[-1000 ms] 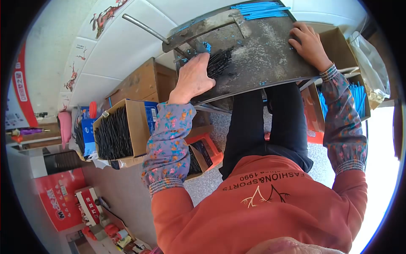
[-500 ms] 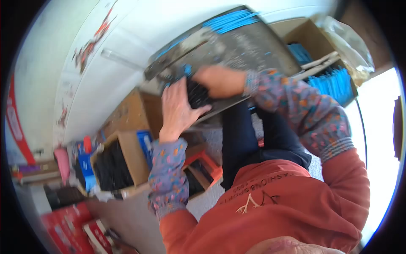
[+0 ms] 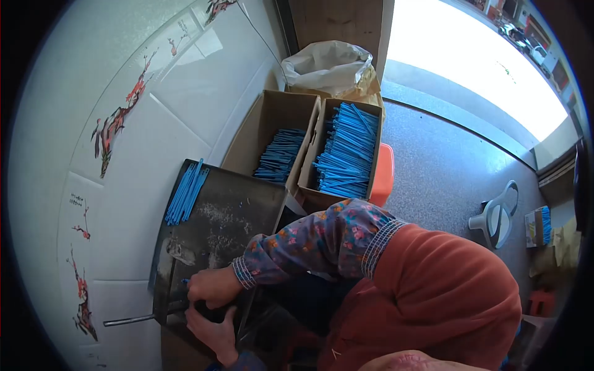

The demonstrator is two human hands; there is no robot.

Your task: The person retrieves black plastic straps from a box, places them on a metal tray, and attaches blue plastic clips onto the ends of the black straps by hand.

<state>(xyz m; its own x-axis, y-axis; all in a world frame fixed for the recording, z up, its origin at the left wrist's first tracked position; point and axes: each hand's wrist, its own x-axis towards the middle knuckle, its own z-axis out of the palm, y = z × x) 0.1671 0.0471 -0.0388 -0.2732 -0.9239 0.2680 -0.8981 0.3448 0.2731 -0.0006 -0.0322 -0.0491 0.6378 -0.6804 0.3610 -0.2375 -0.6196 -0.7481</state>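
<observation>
My right hand (image 3: 213, 287) is closed at the near-left end of a dark metal work table (image 3: 232, 216), its fingers curled down. A small blue bit (image 3: 185, 281) shows at its fingertips; what the fingers grip is hidden. Just below, my left hand (image 3: 212, 334) is bent round something dark, with the thumb apart, and I cannot make out what it is. Both hands nearly touch. A metal rod (image 3: 129, 321) juts out from the table's edge beside them. Farther up the table lies a bundle of thin blue sticks (image 3: 187, 193), near a crumpled clear scrap (image 3: 180, 252).
Beyond the table stand two cardboard boxes, one part-filled with blue sticks (image 3: 279, 154), the other piled with more blue sticks (image 3: 349, 148). A bag-lined bin (image 3: 328, 68) is behind them. A tiled wall (image 3: 148, 204) borders the left; a grey-white plastic object (image 3: 497, 216) sits on the floor.
The view has swung round towards the boxes and doorway. The black bundle seen between my hands earlier is now mostly hidden. Both hands remain close together at the table's end.
</observation>
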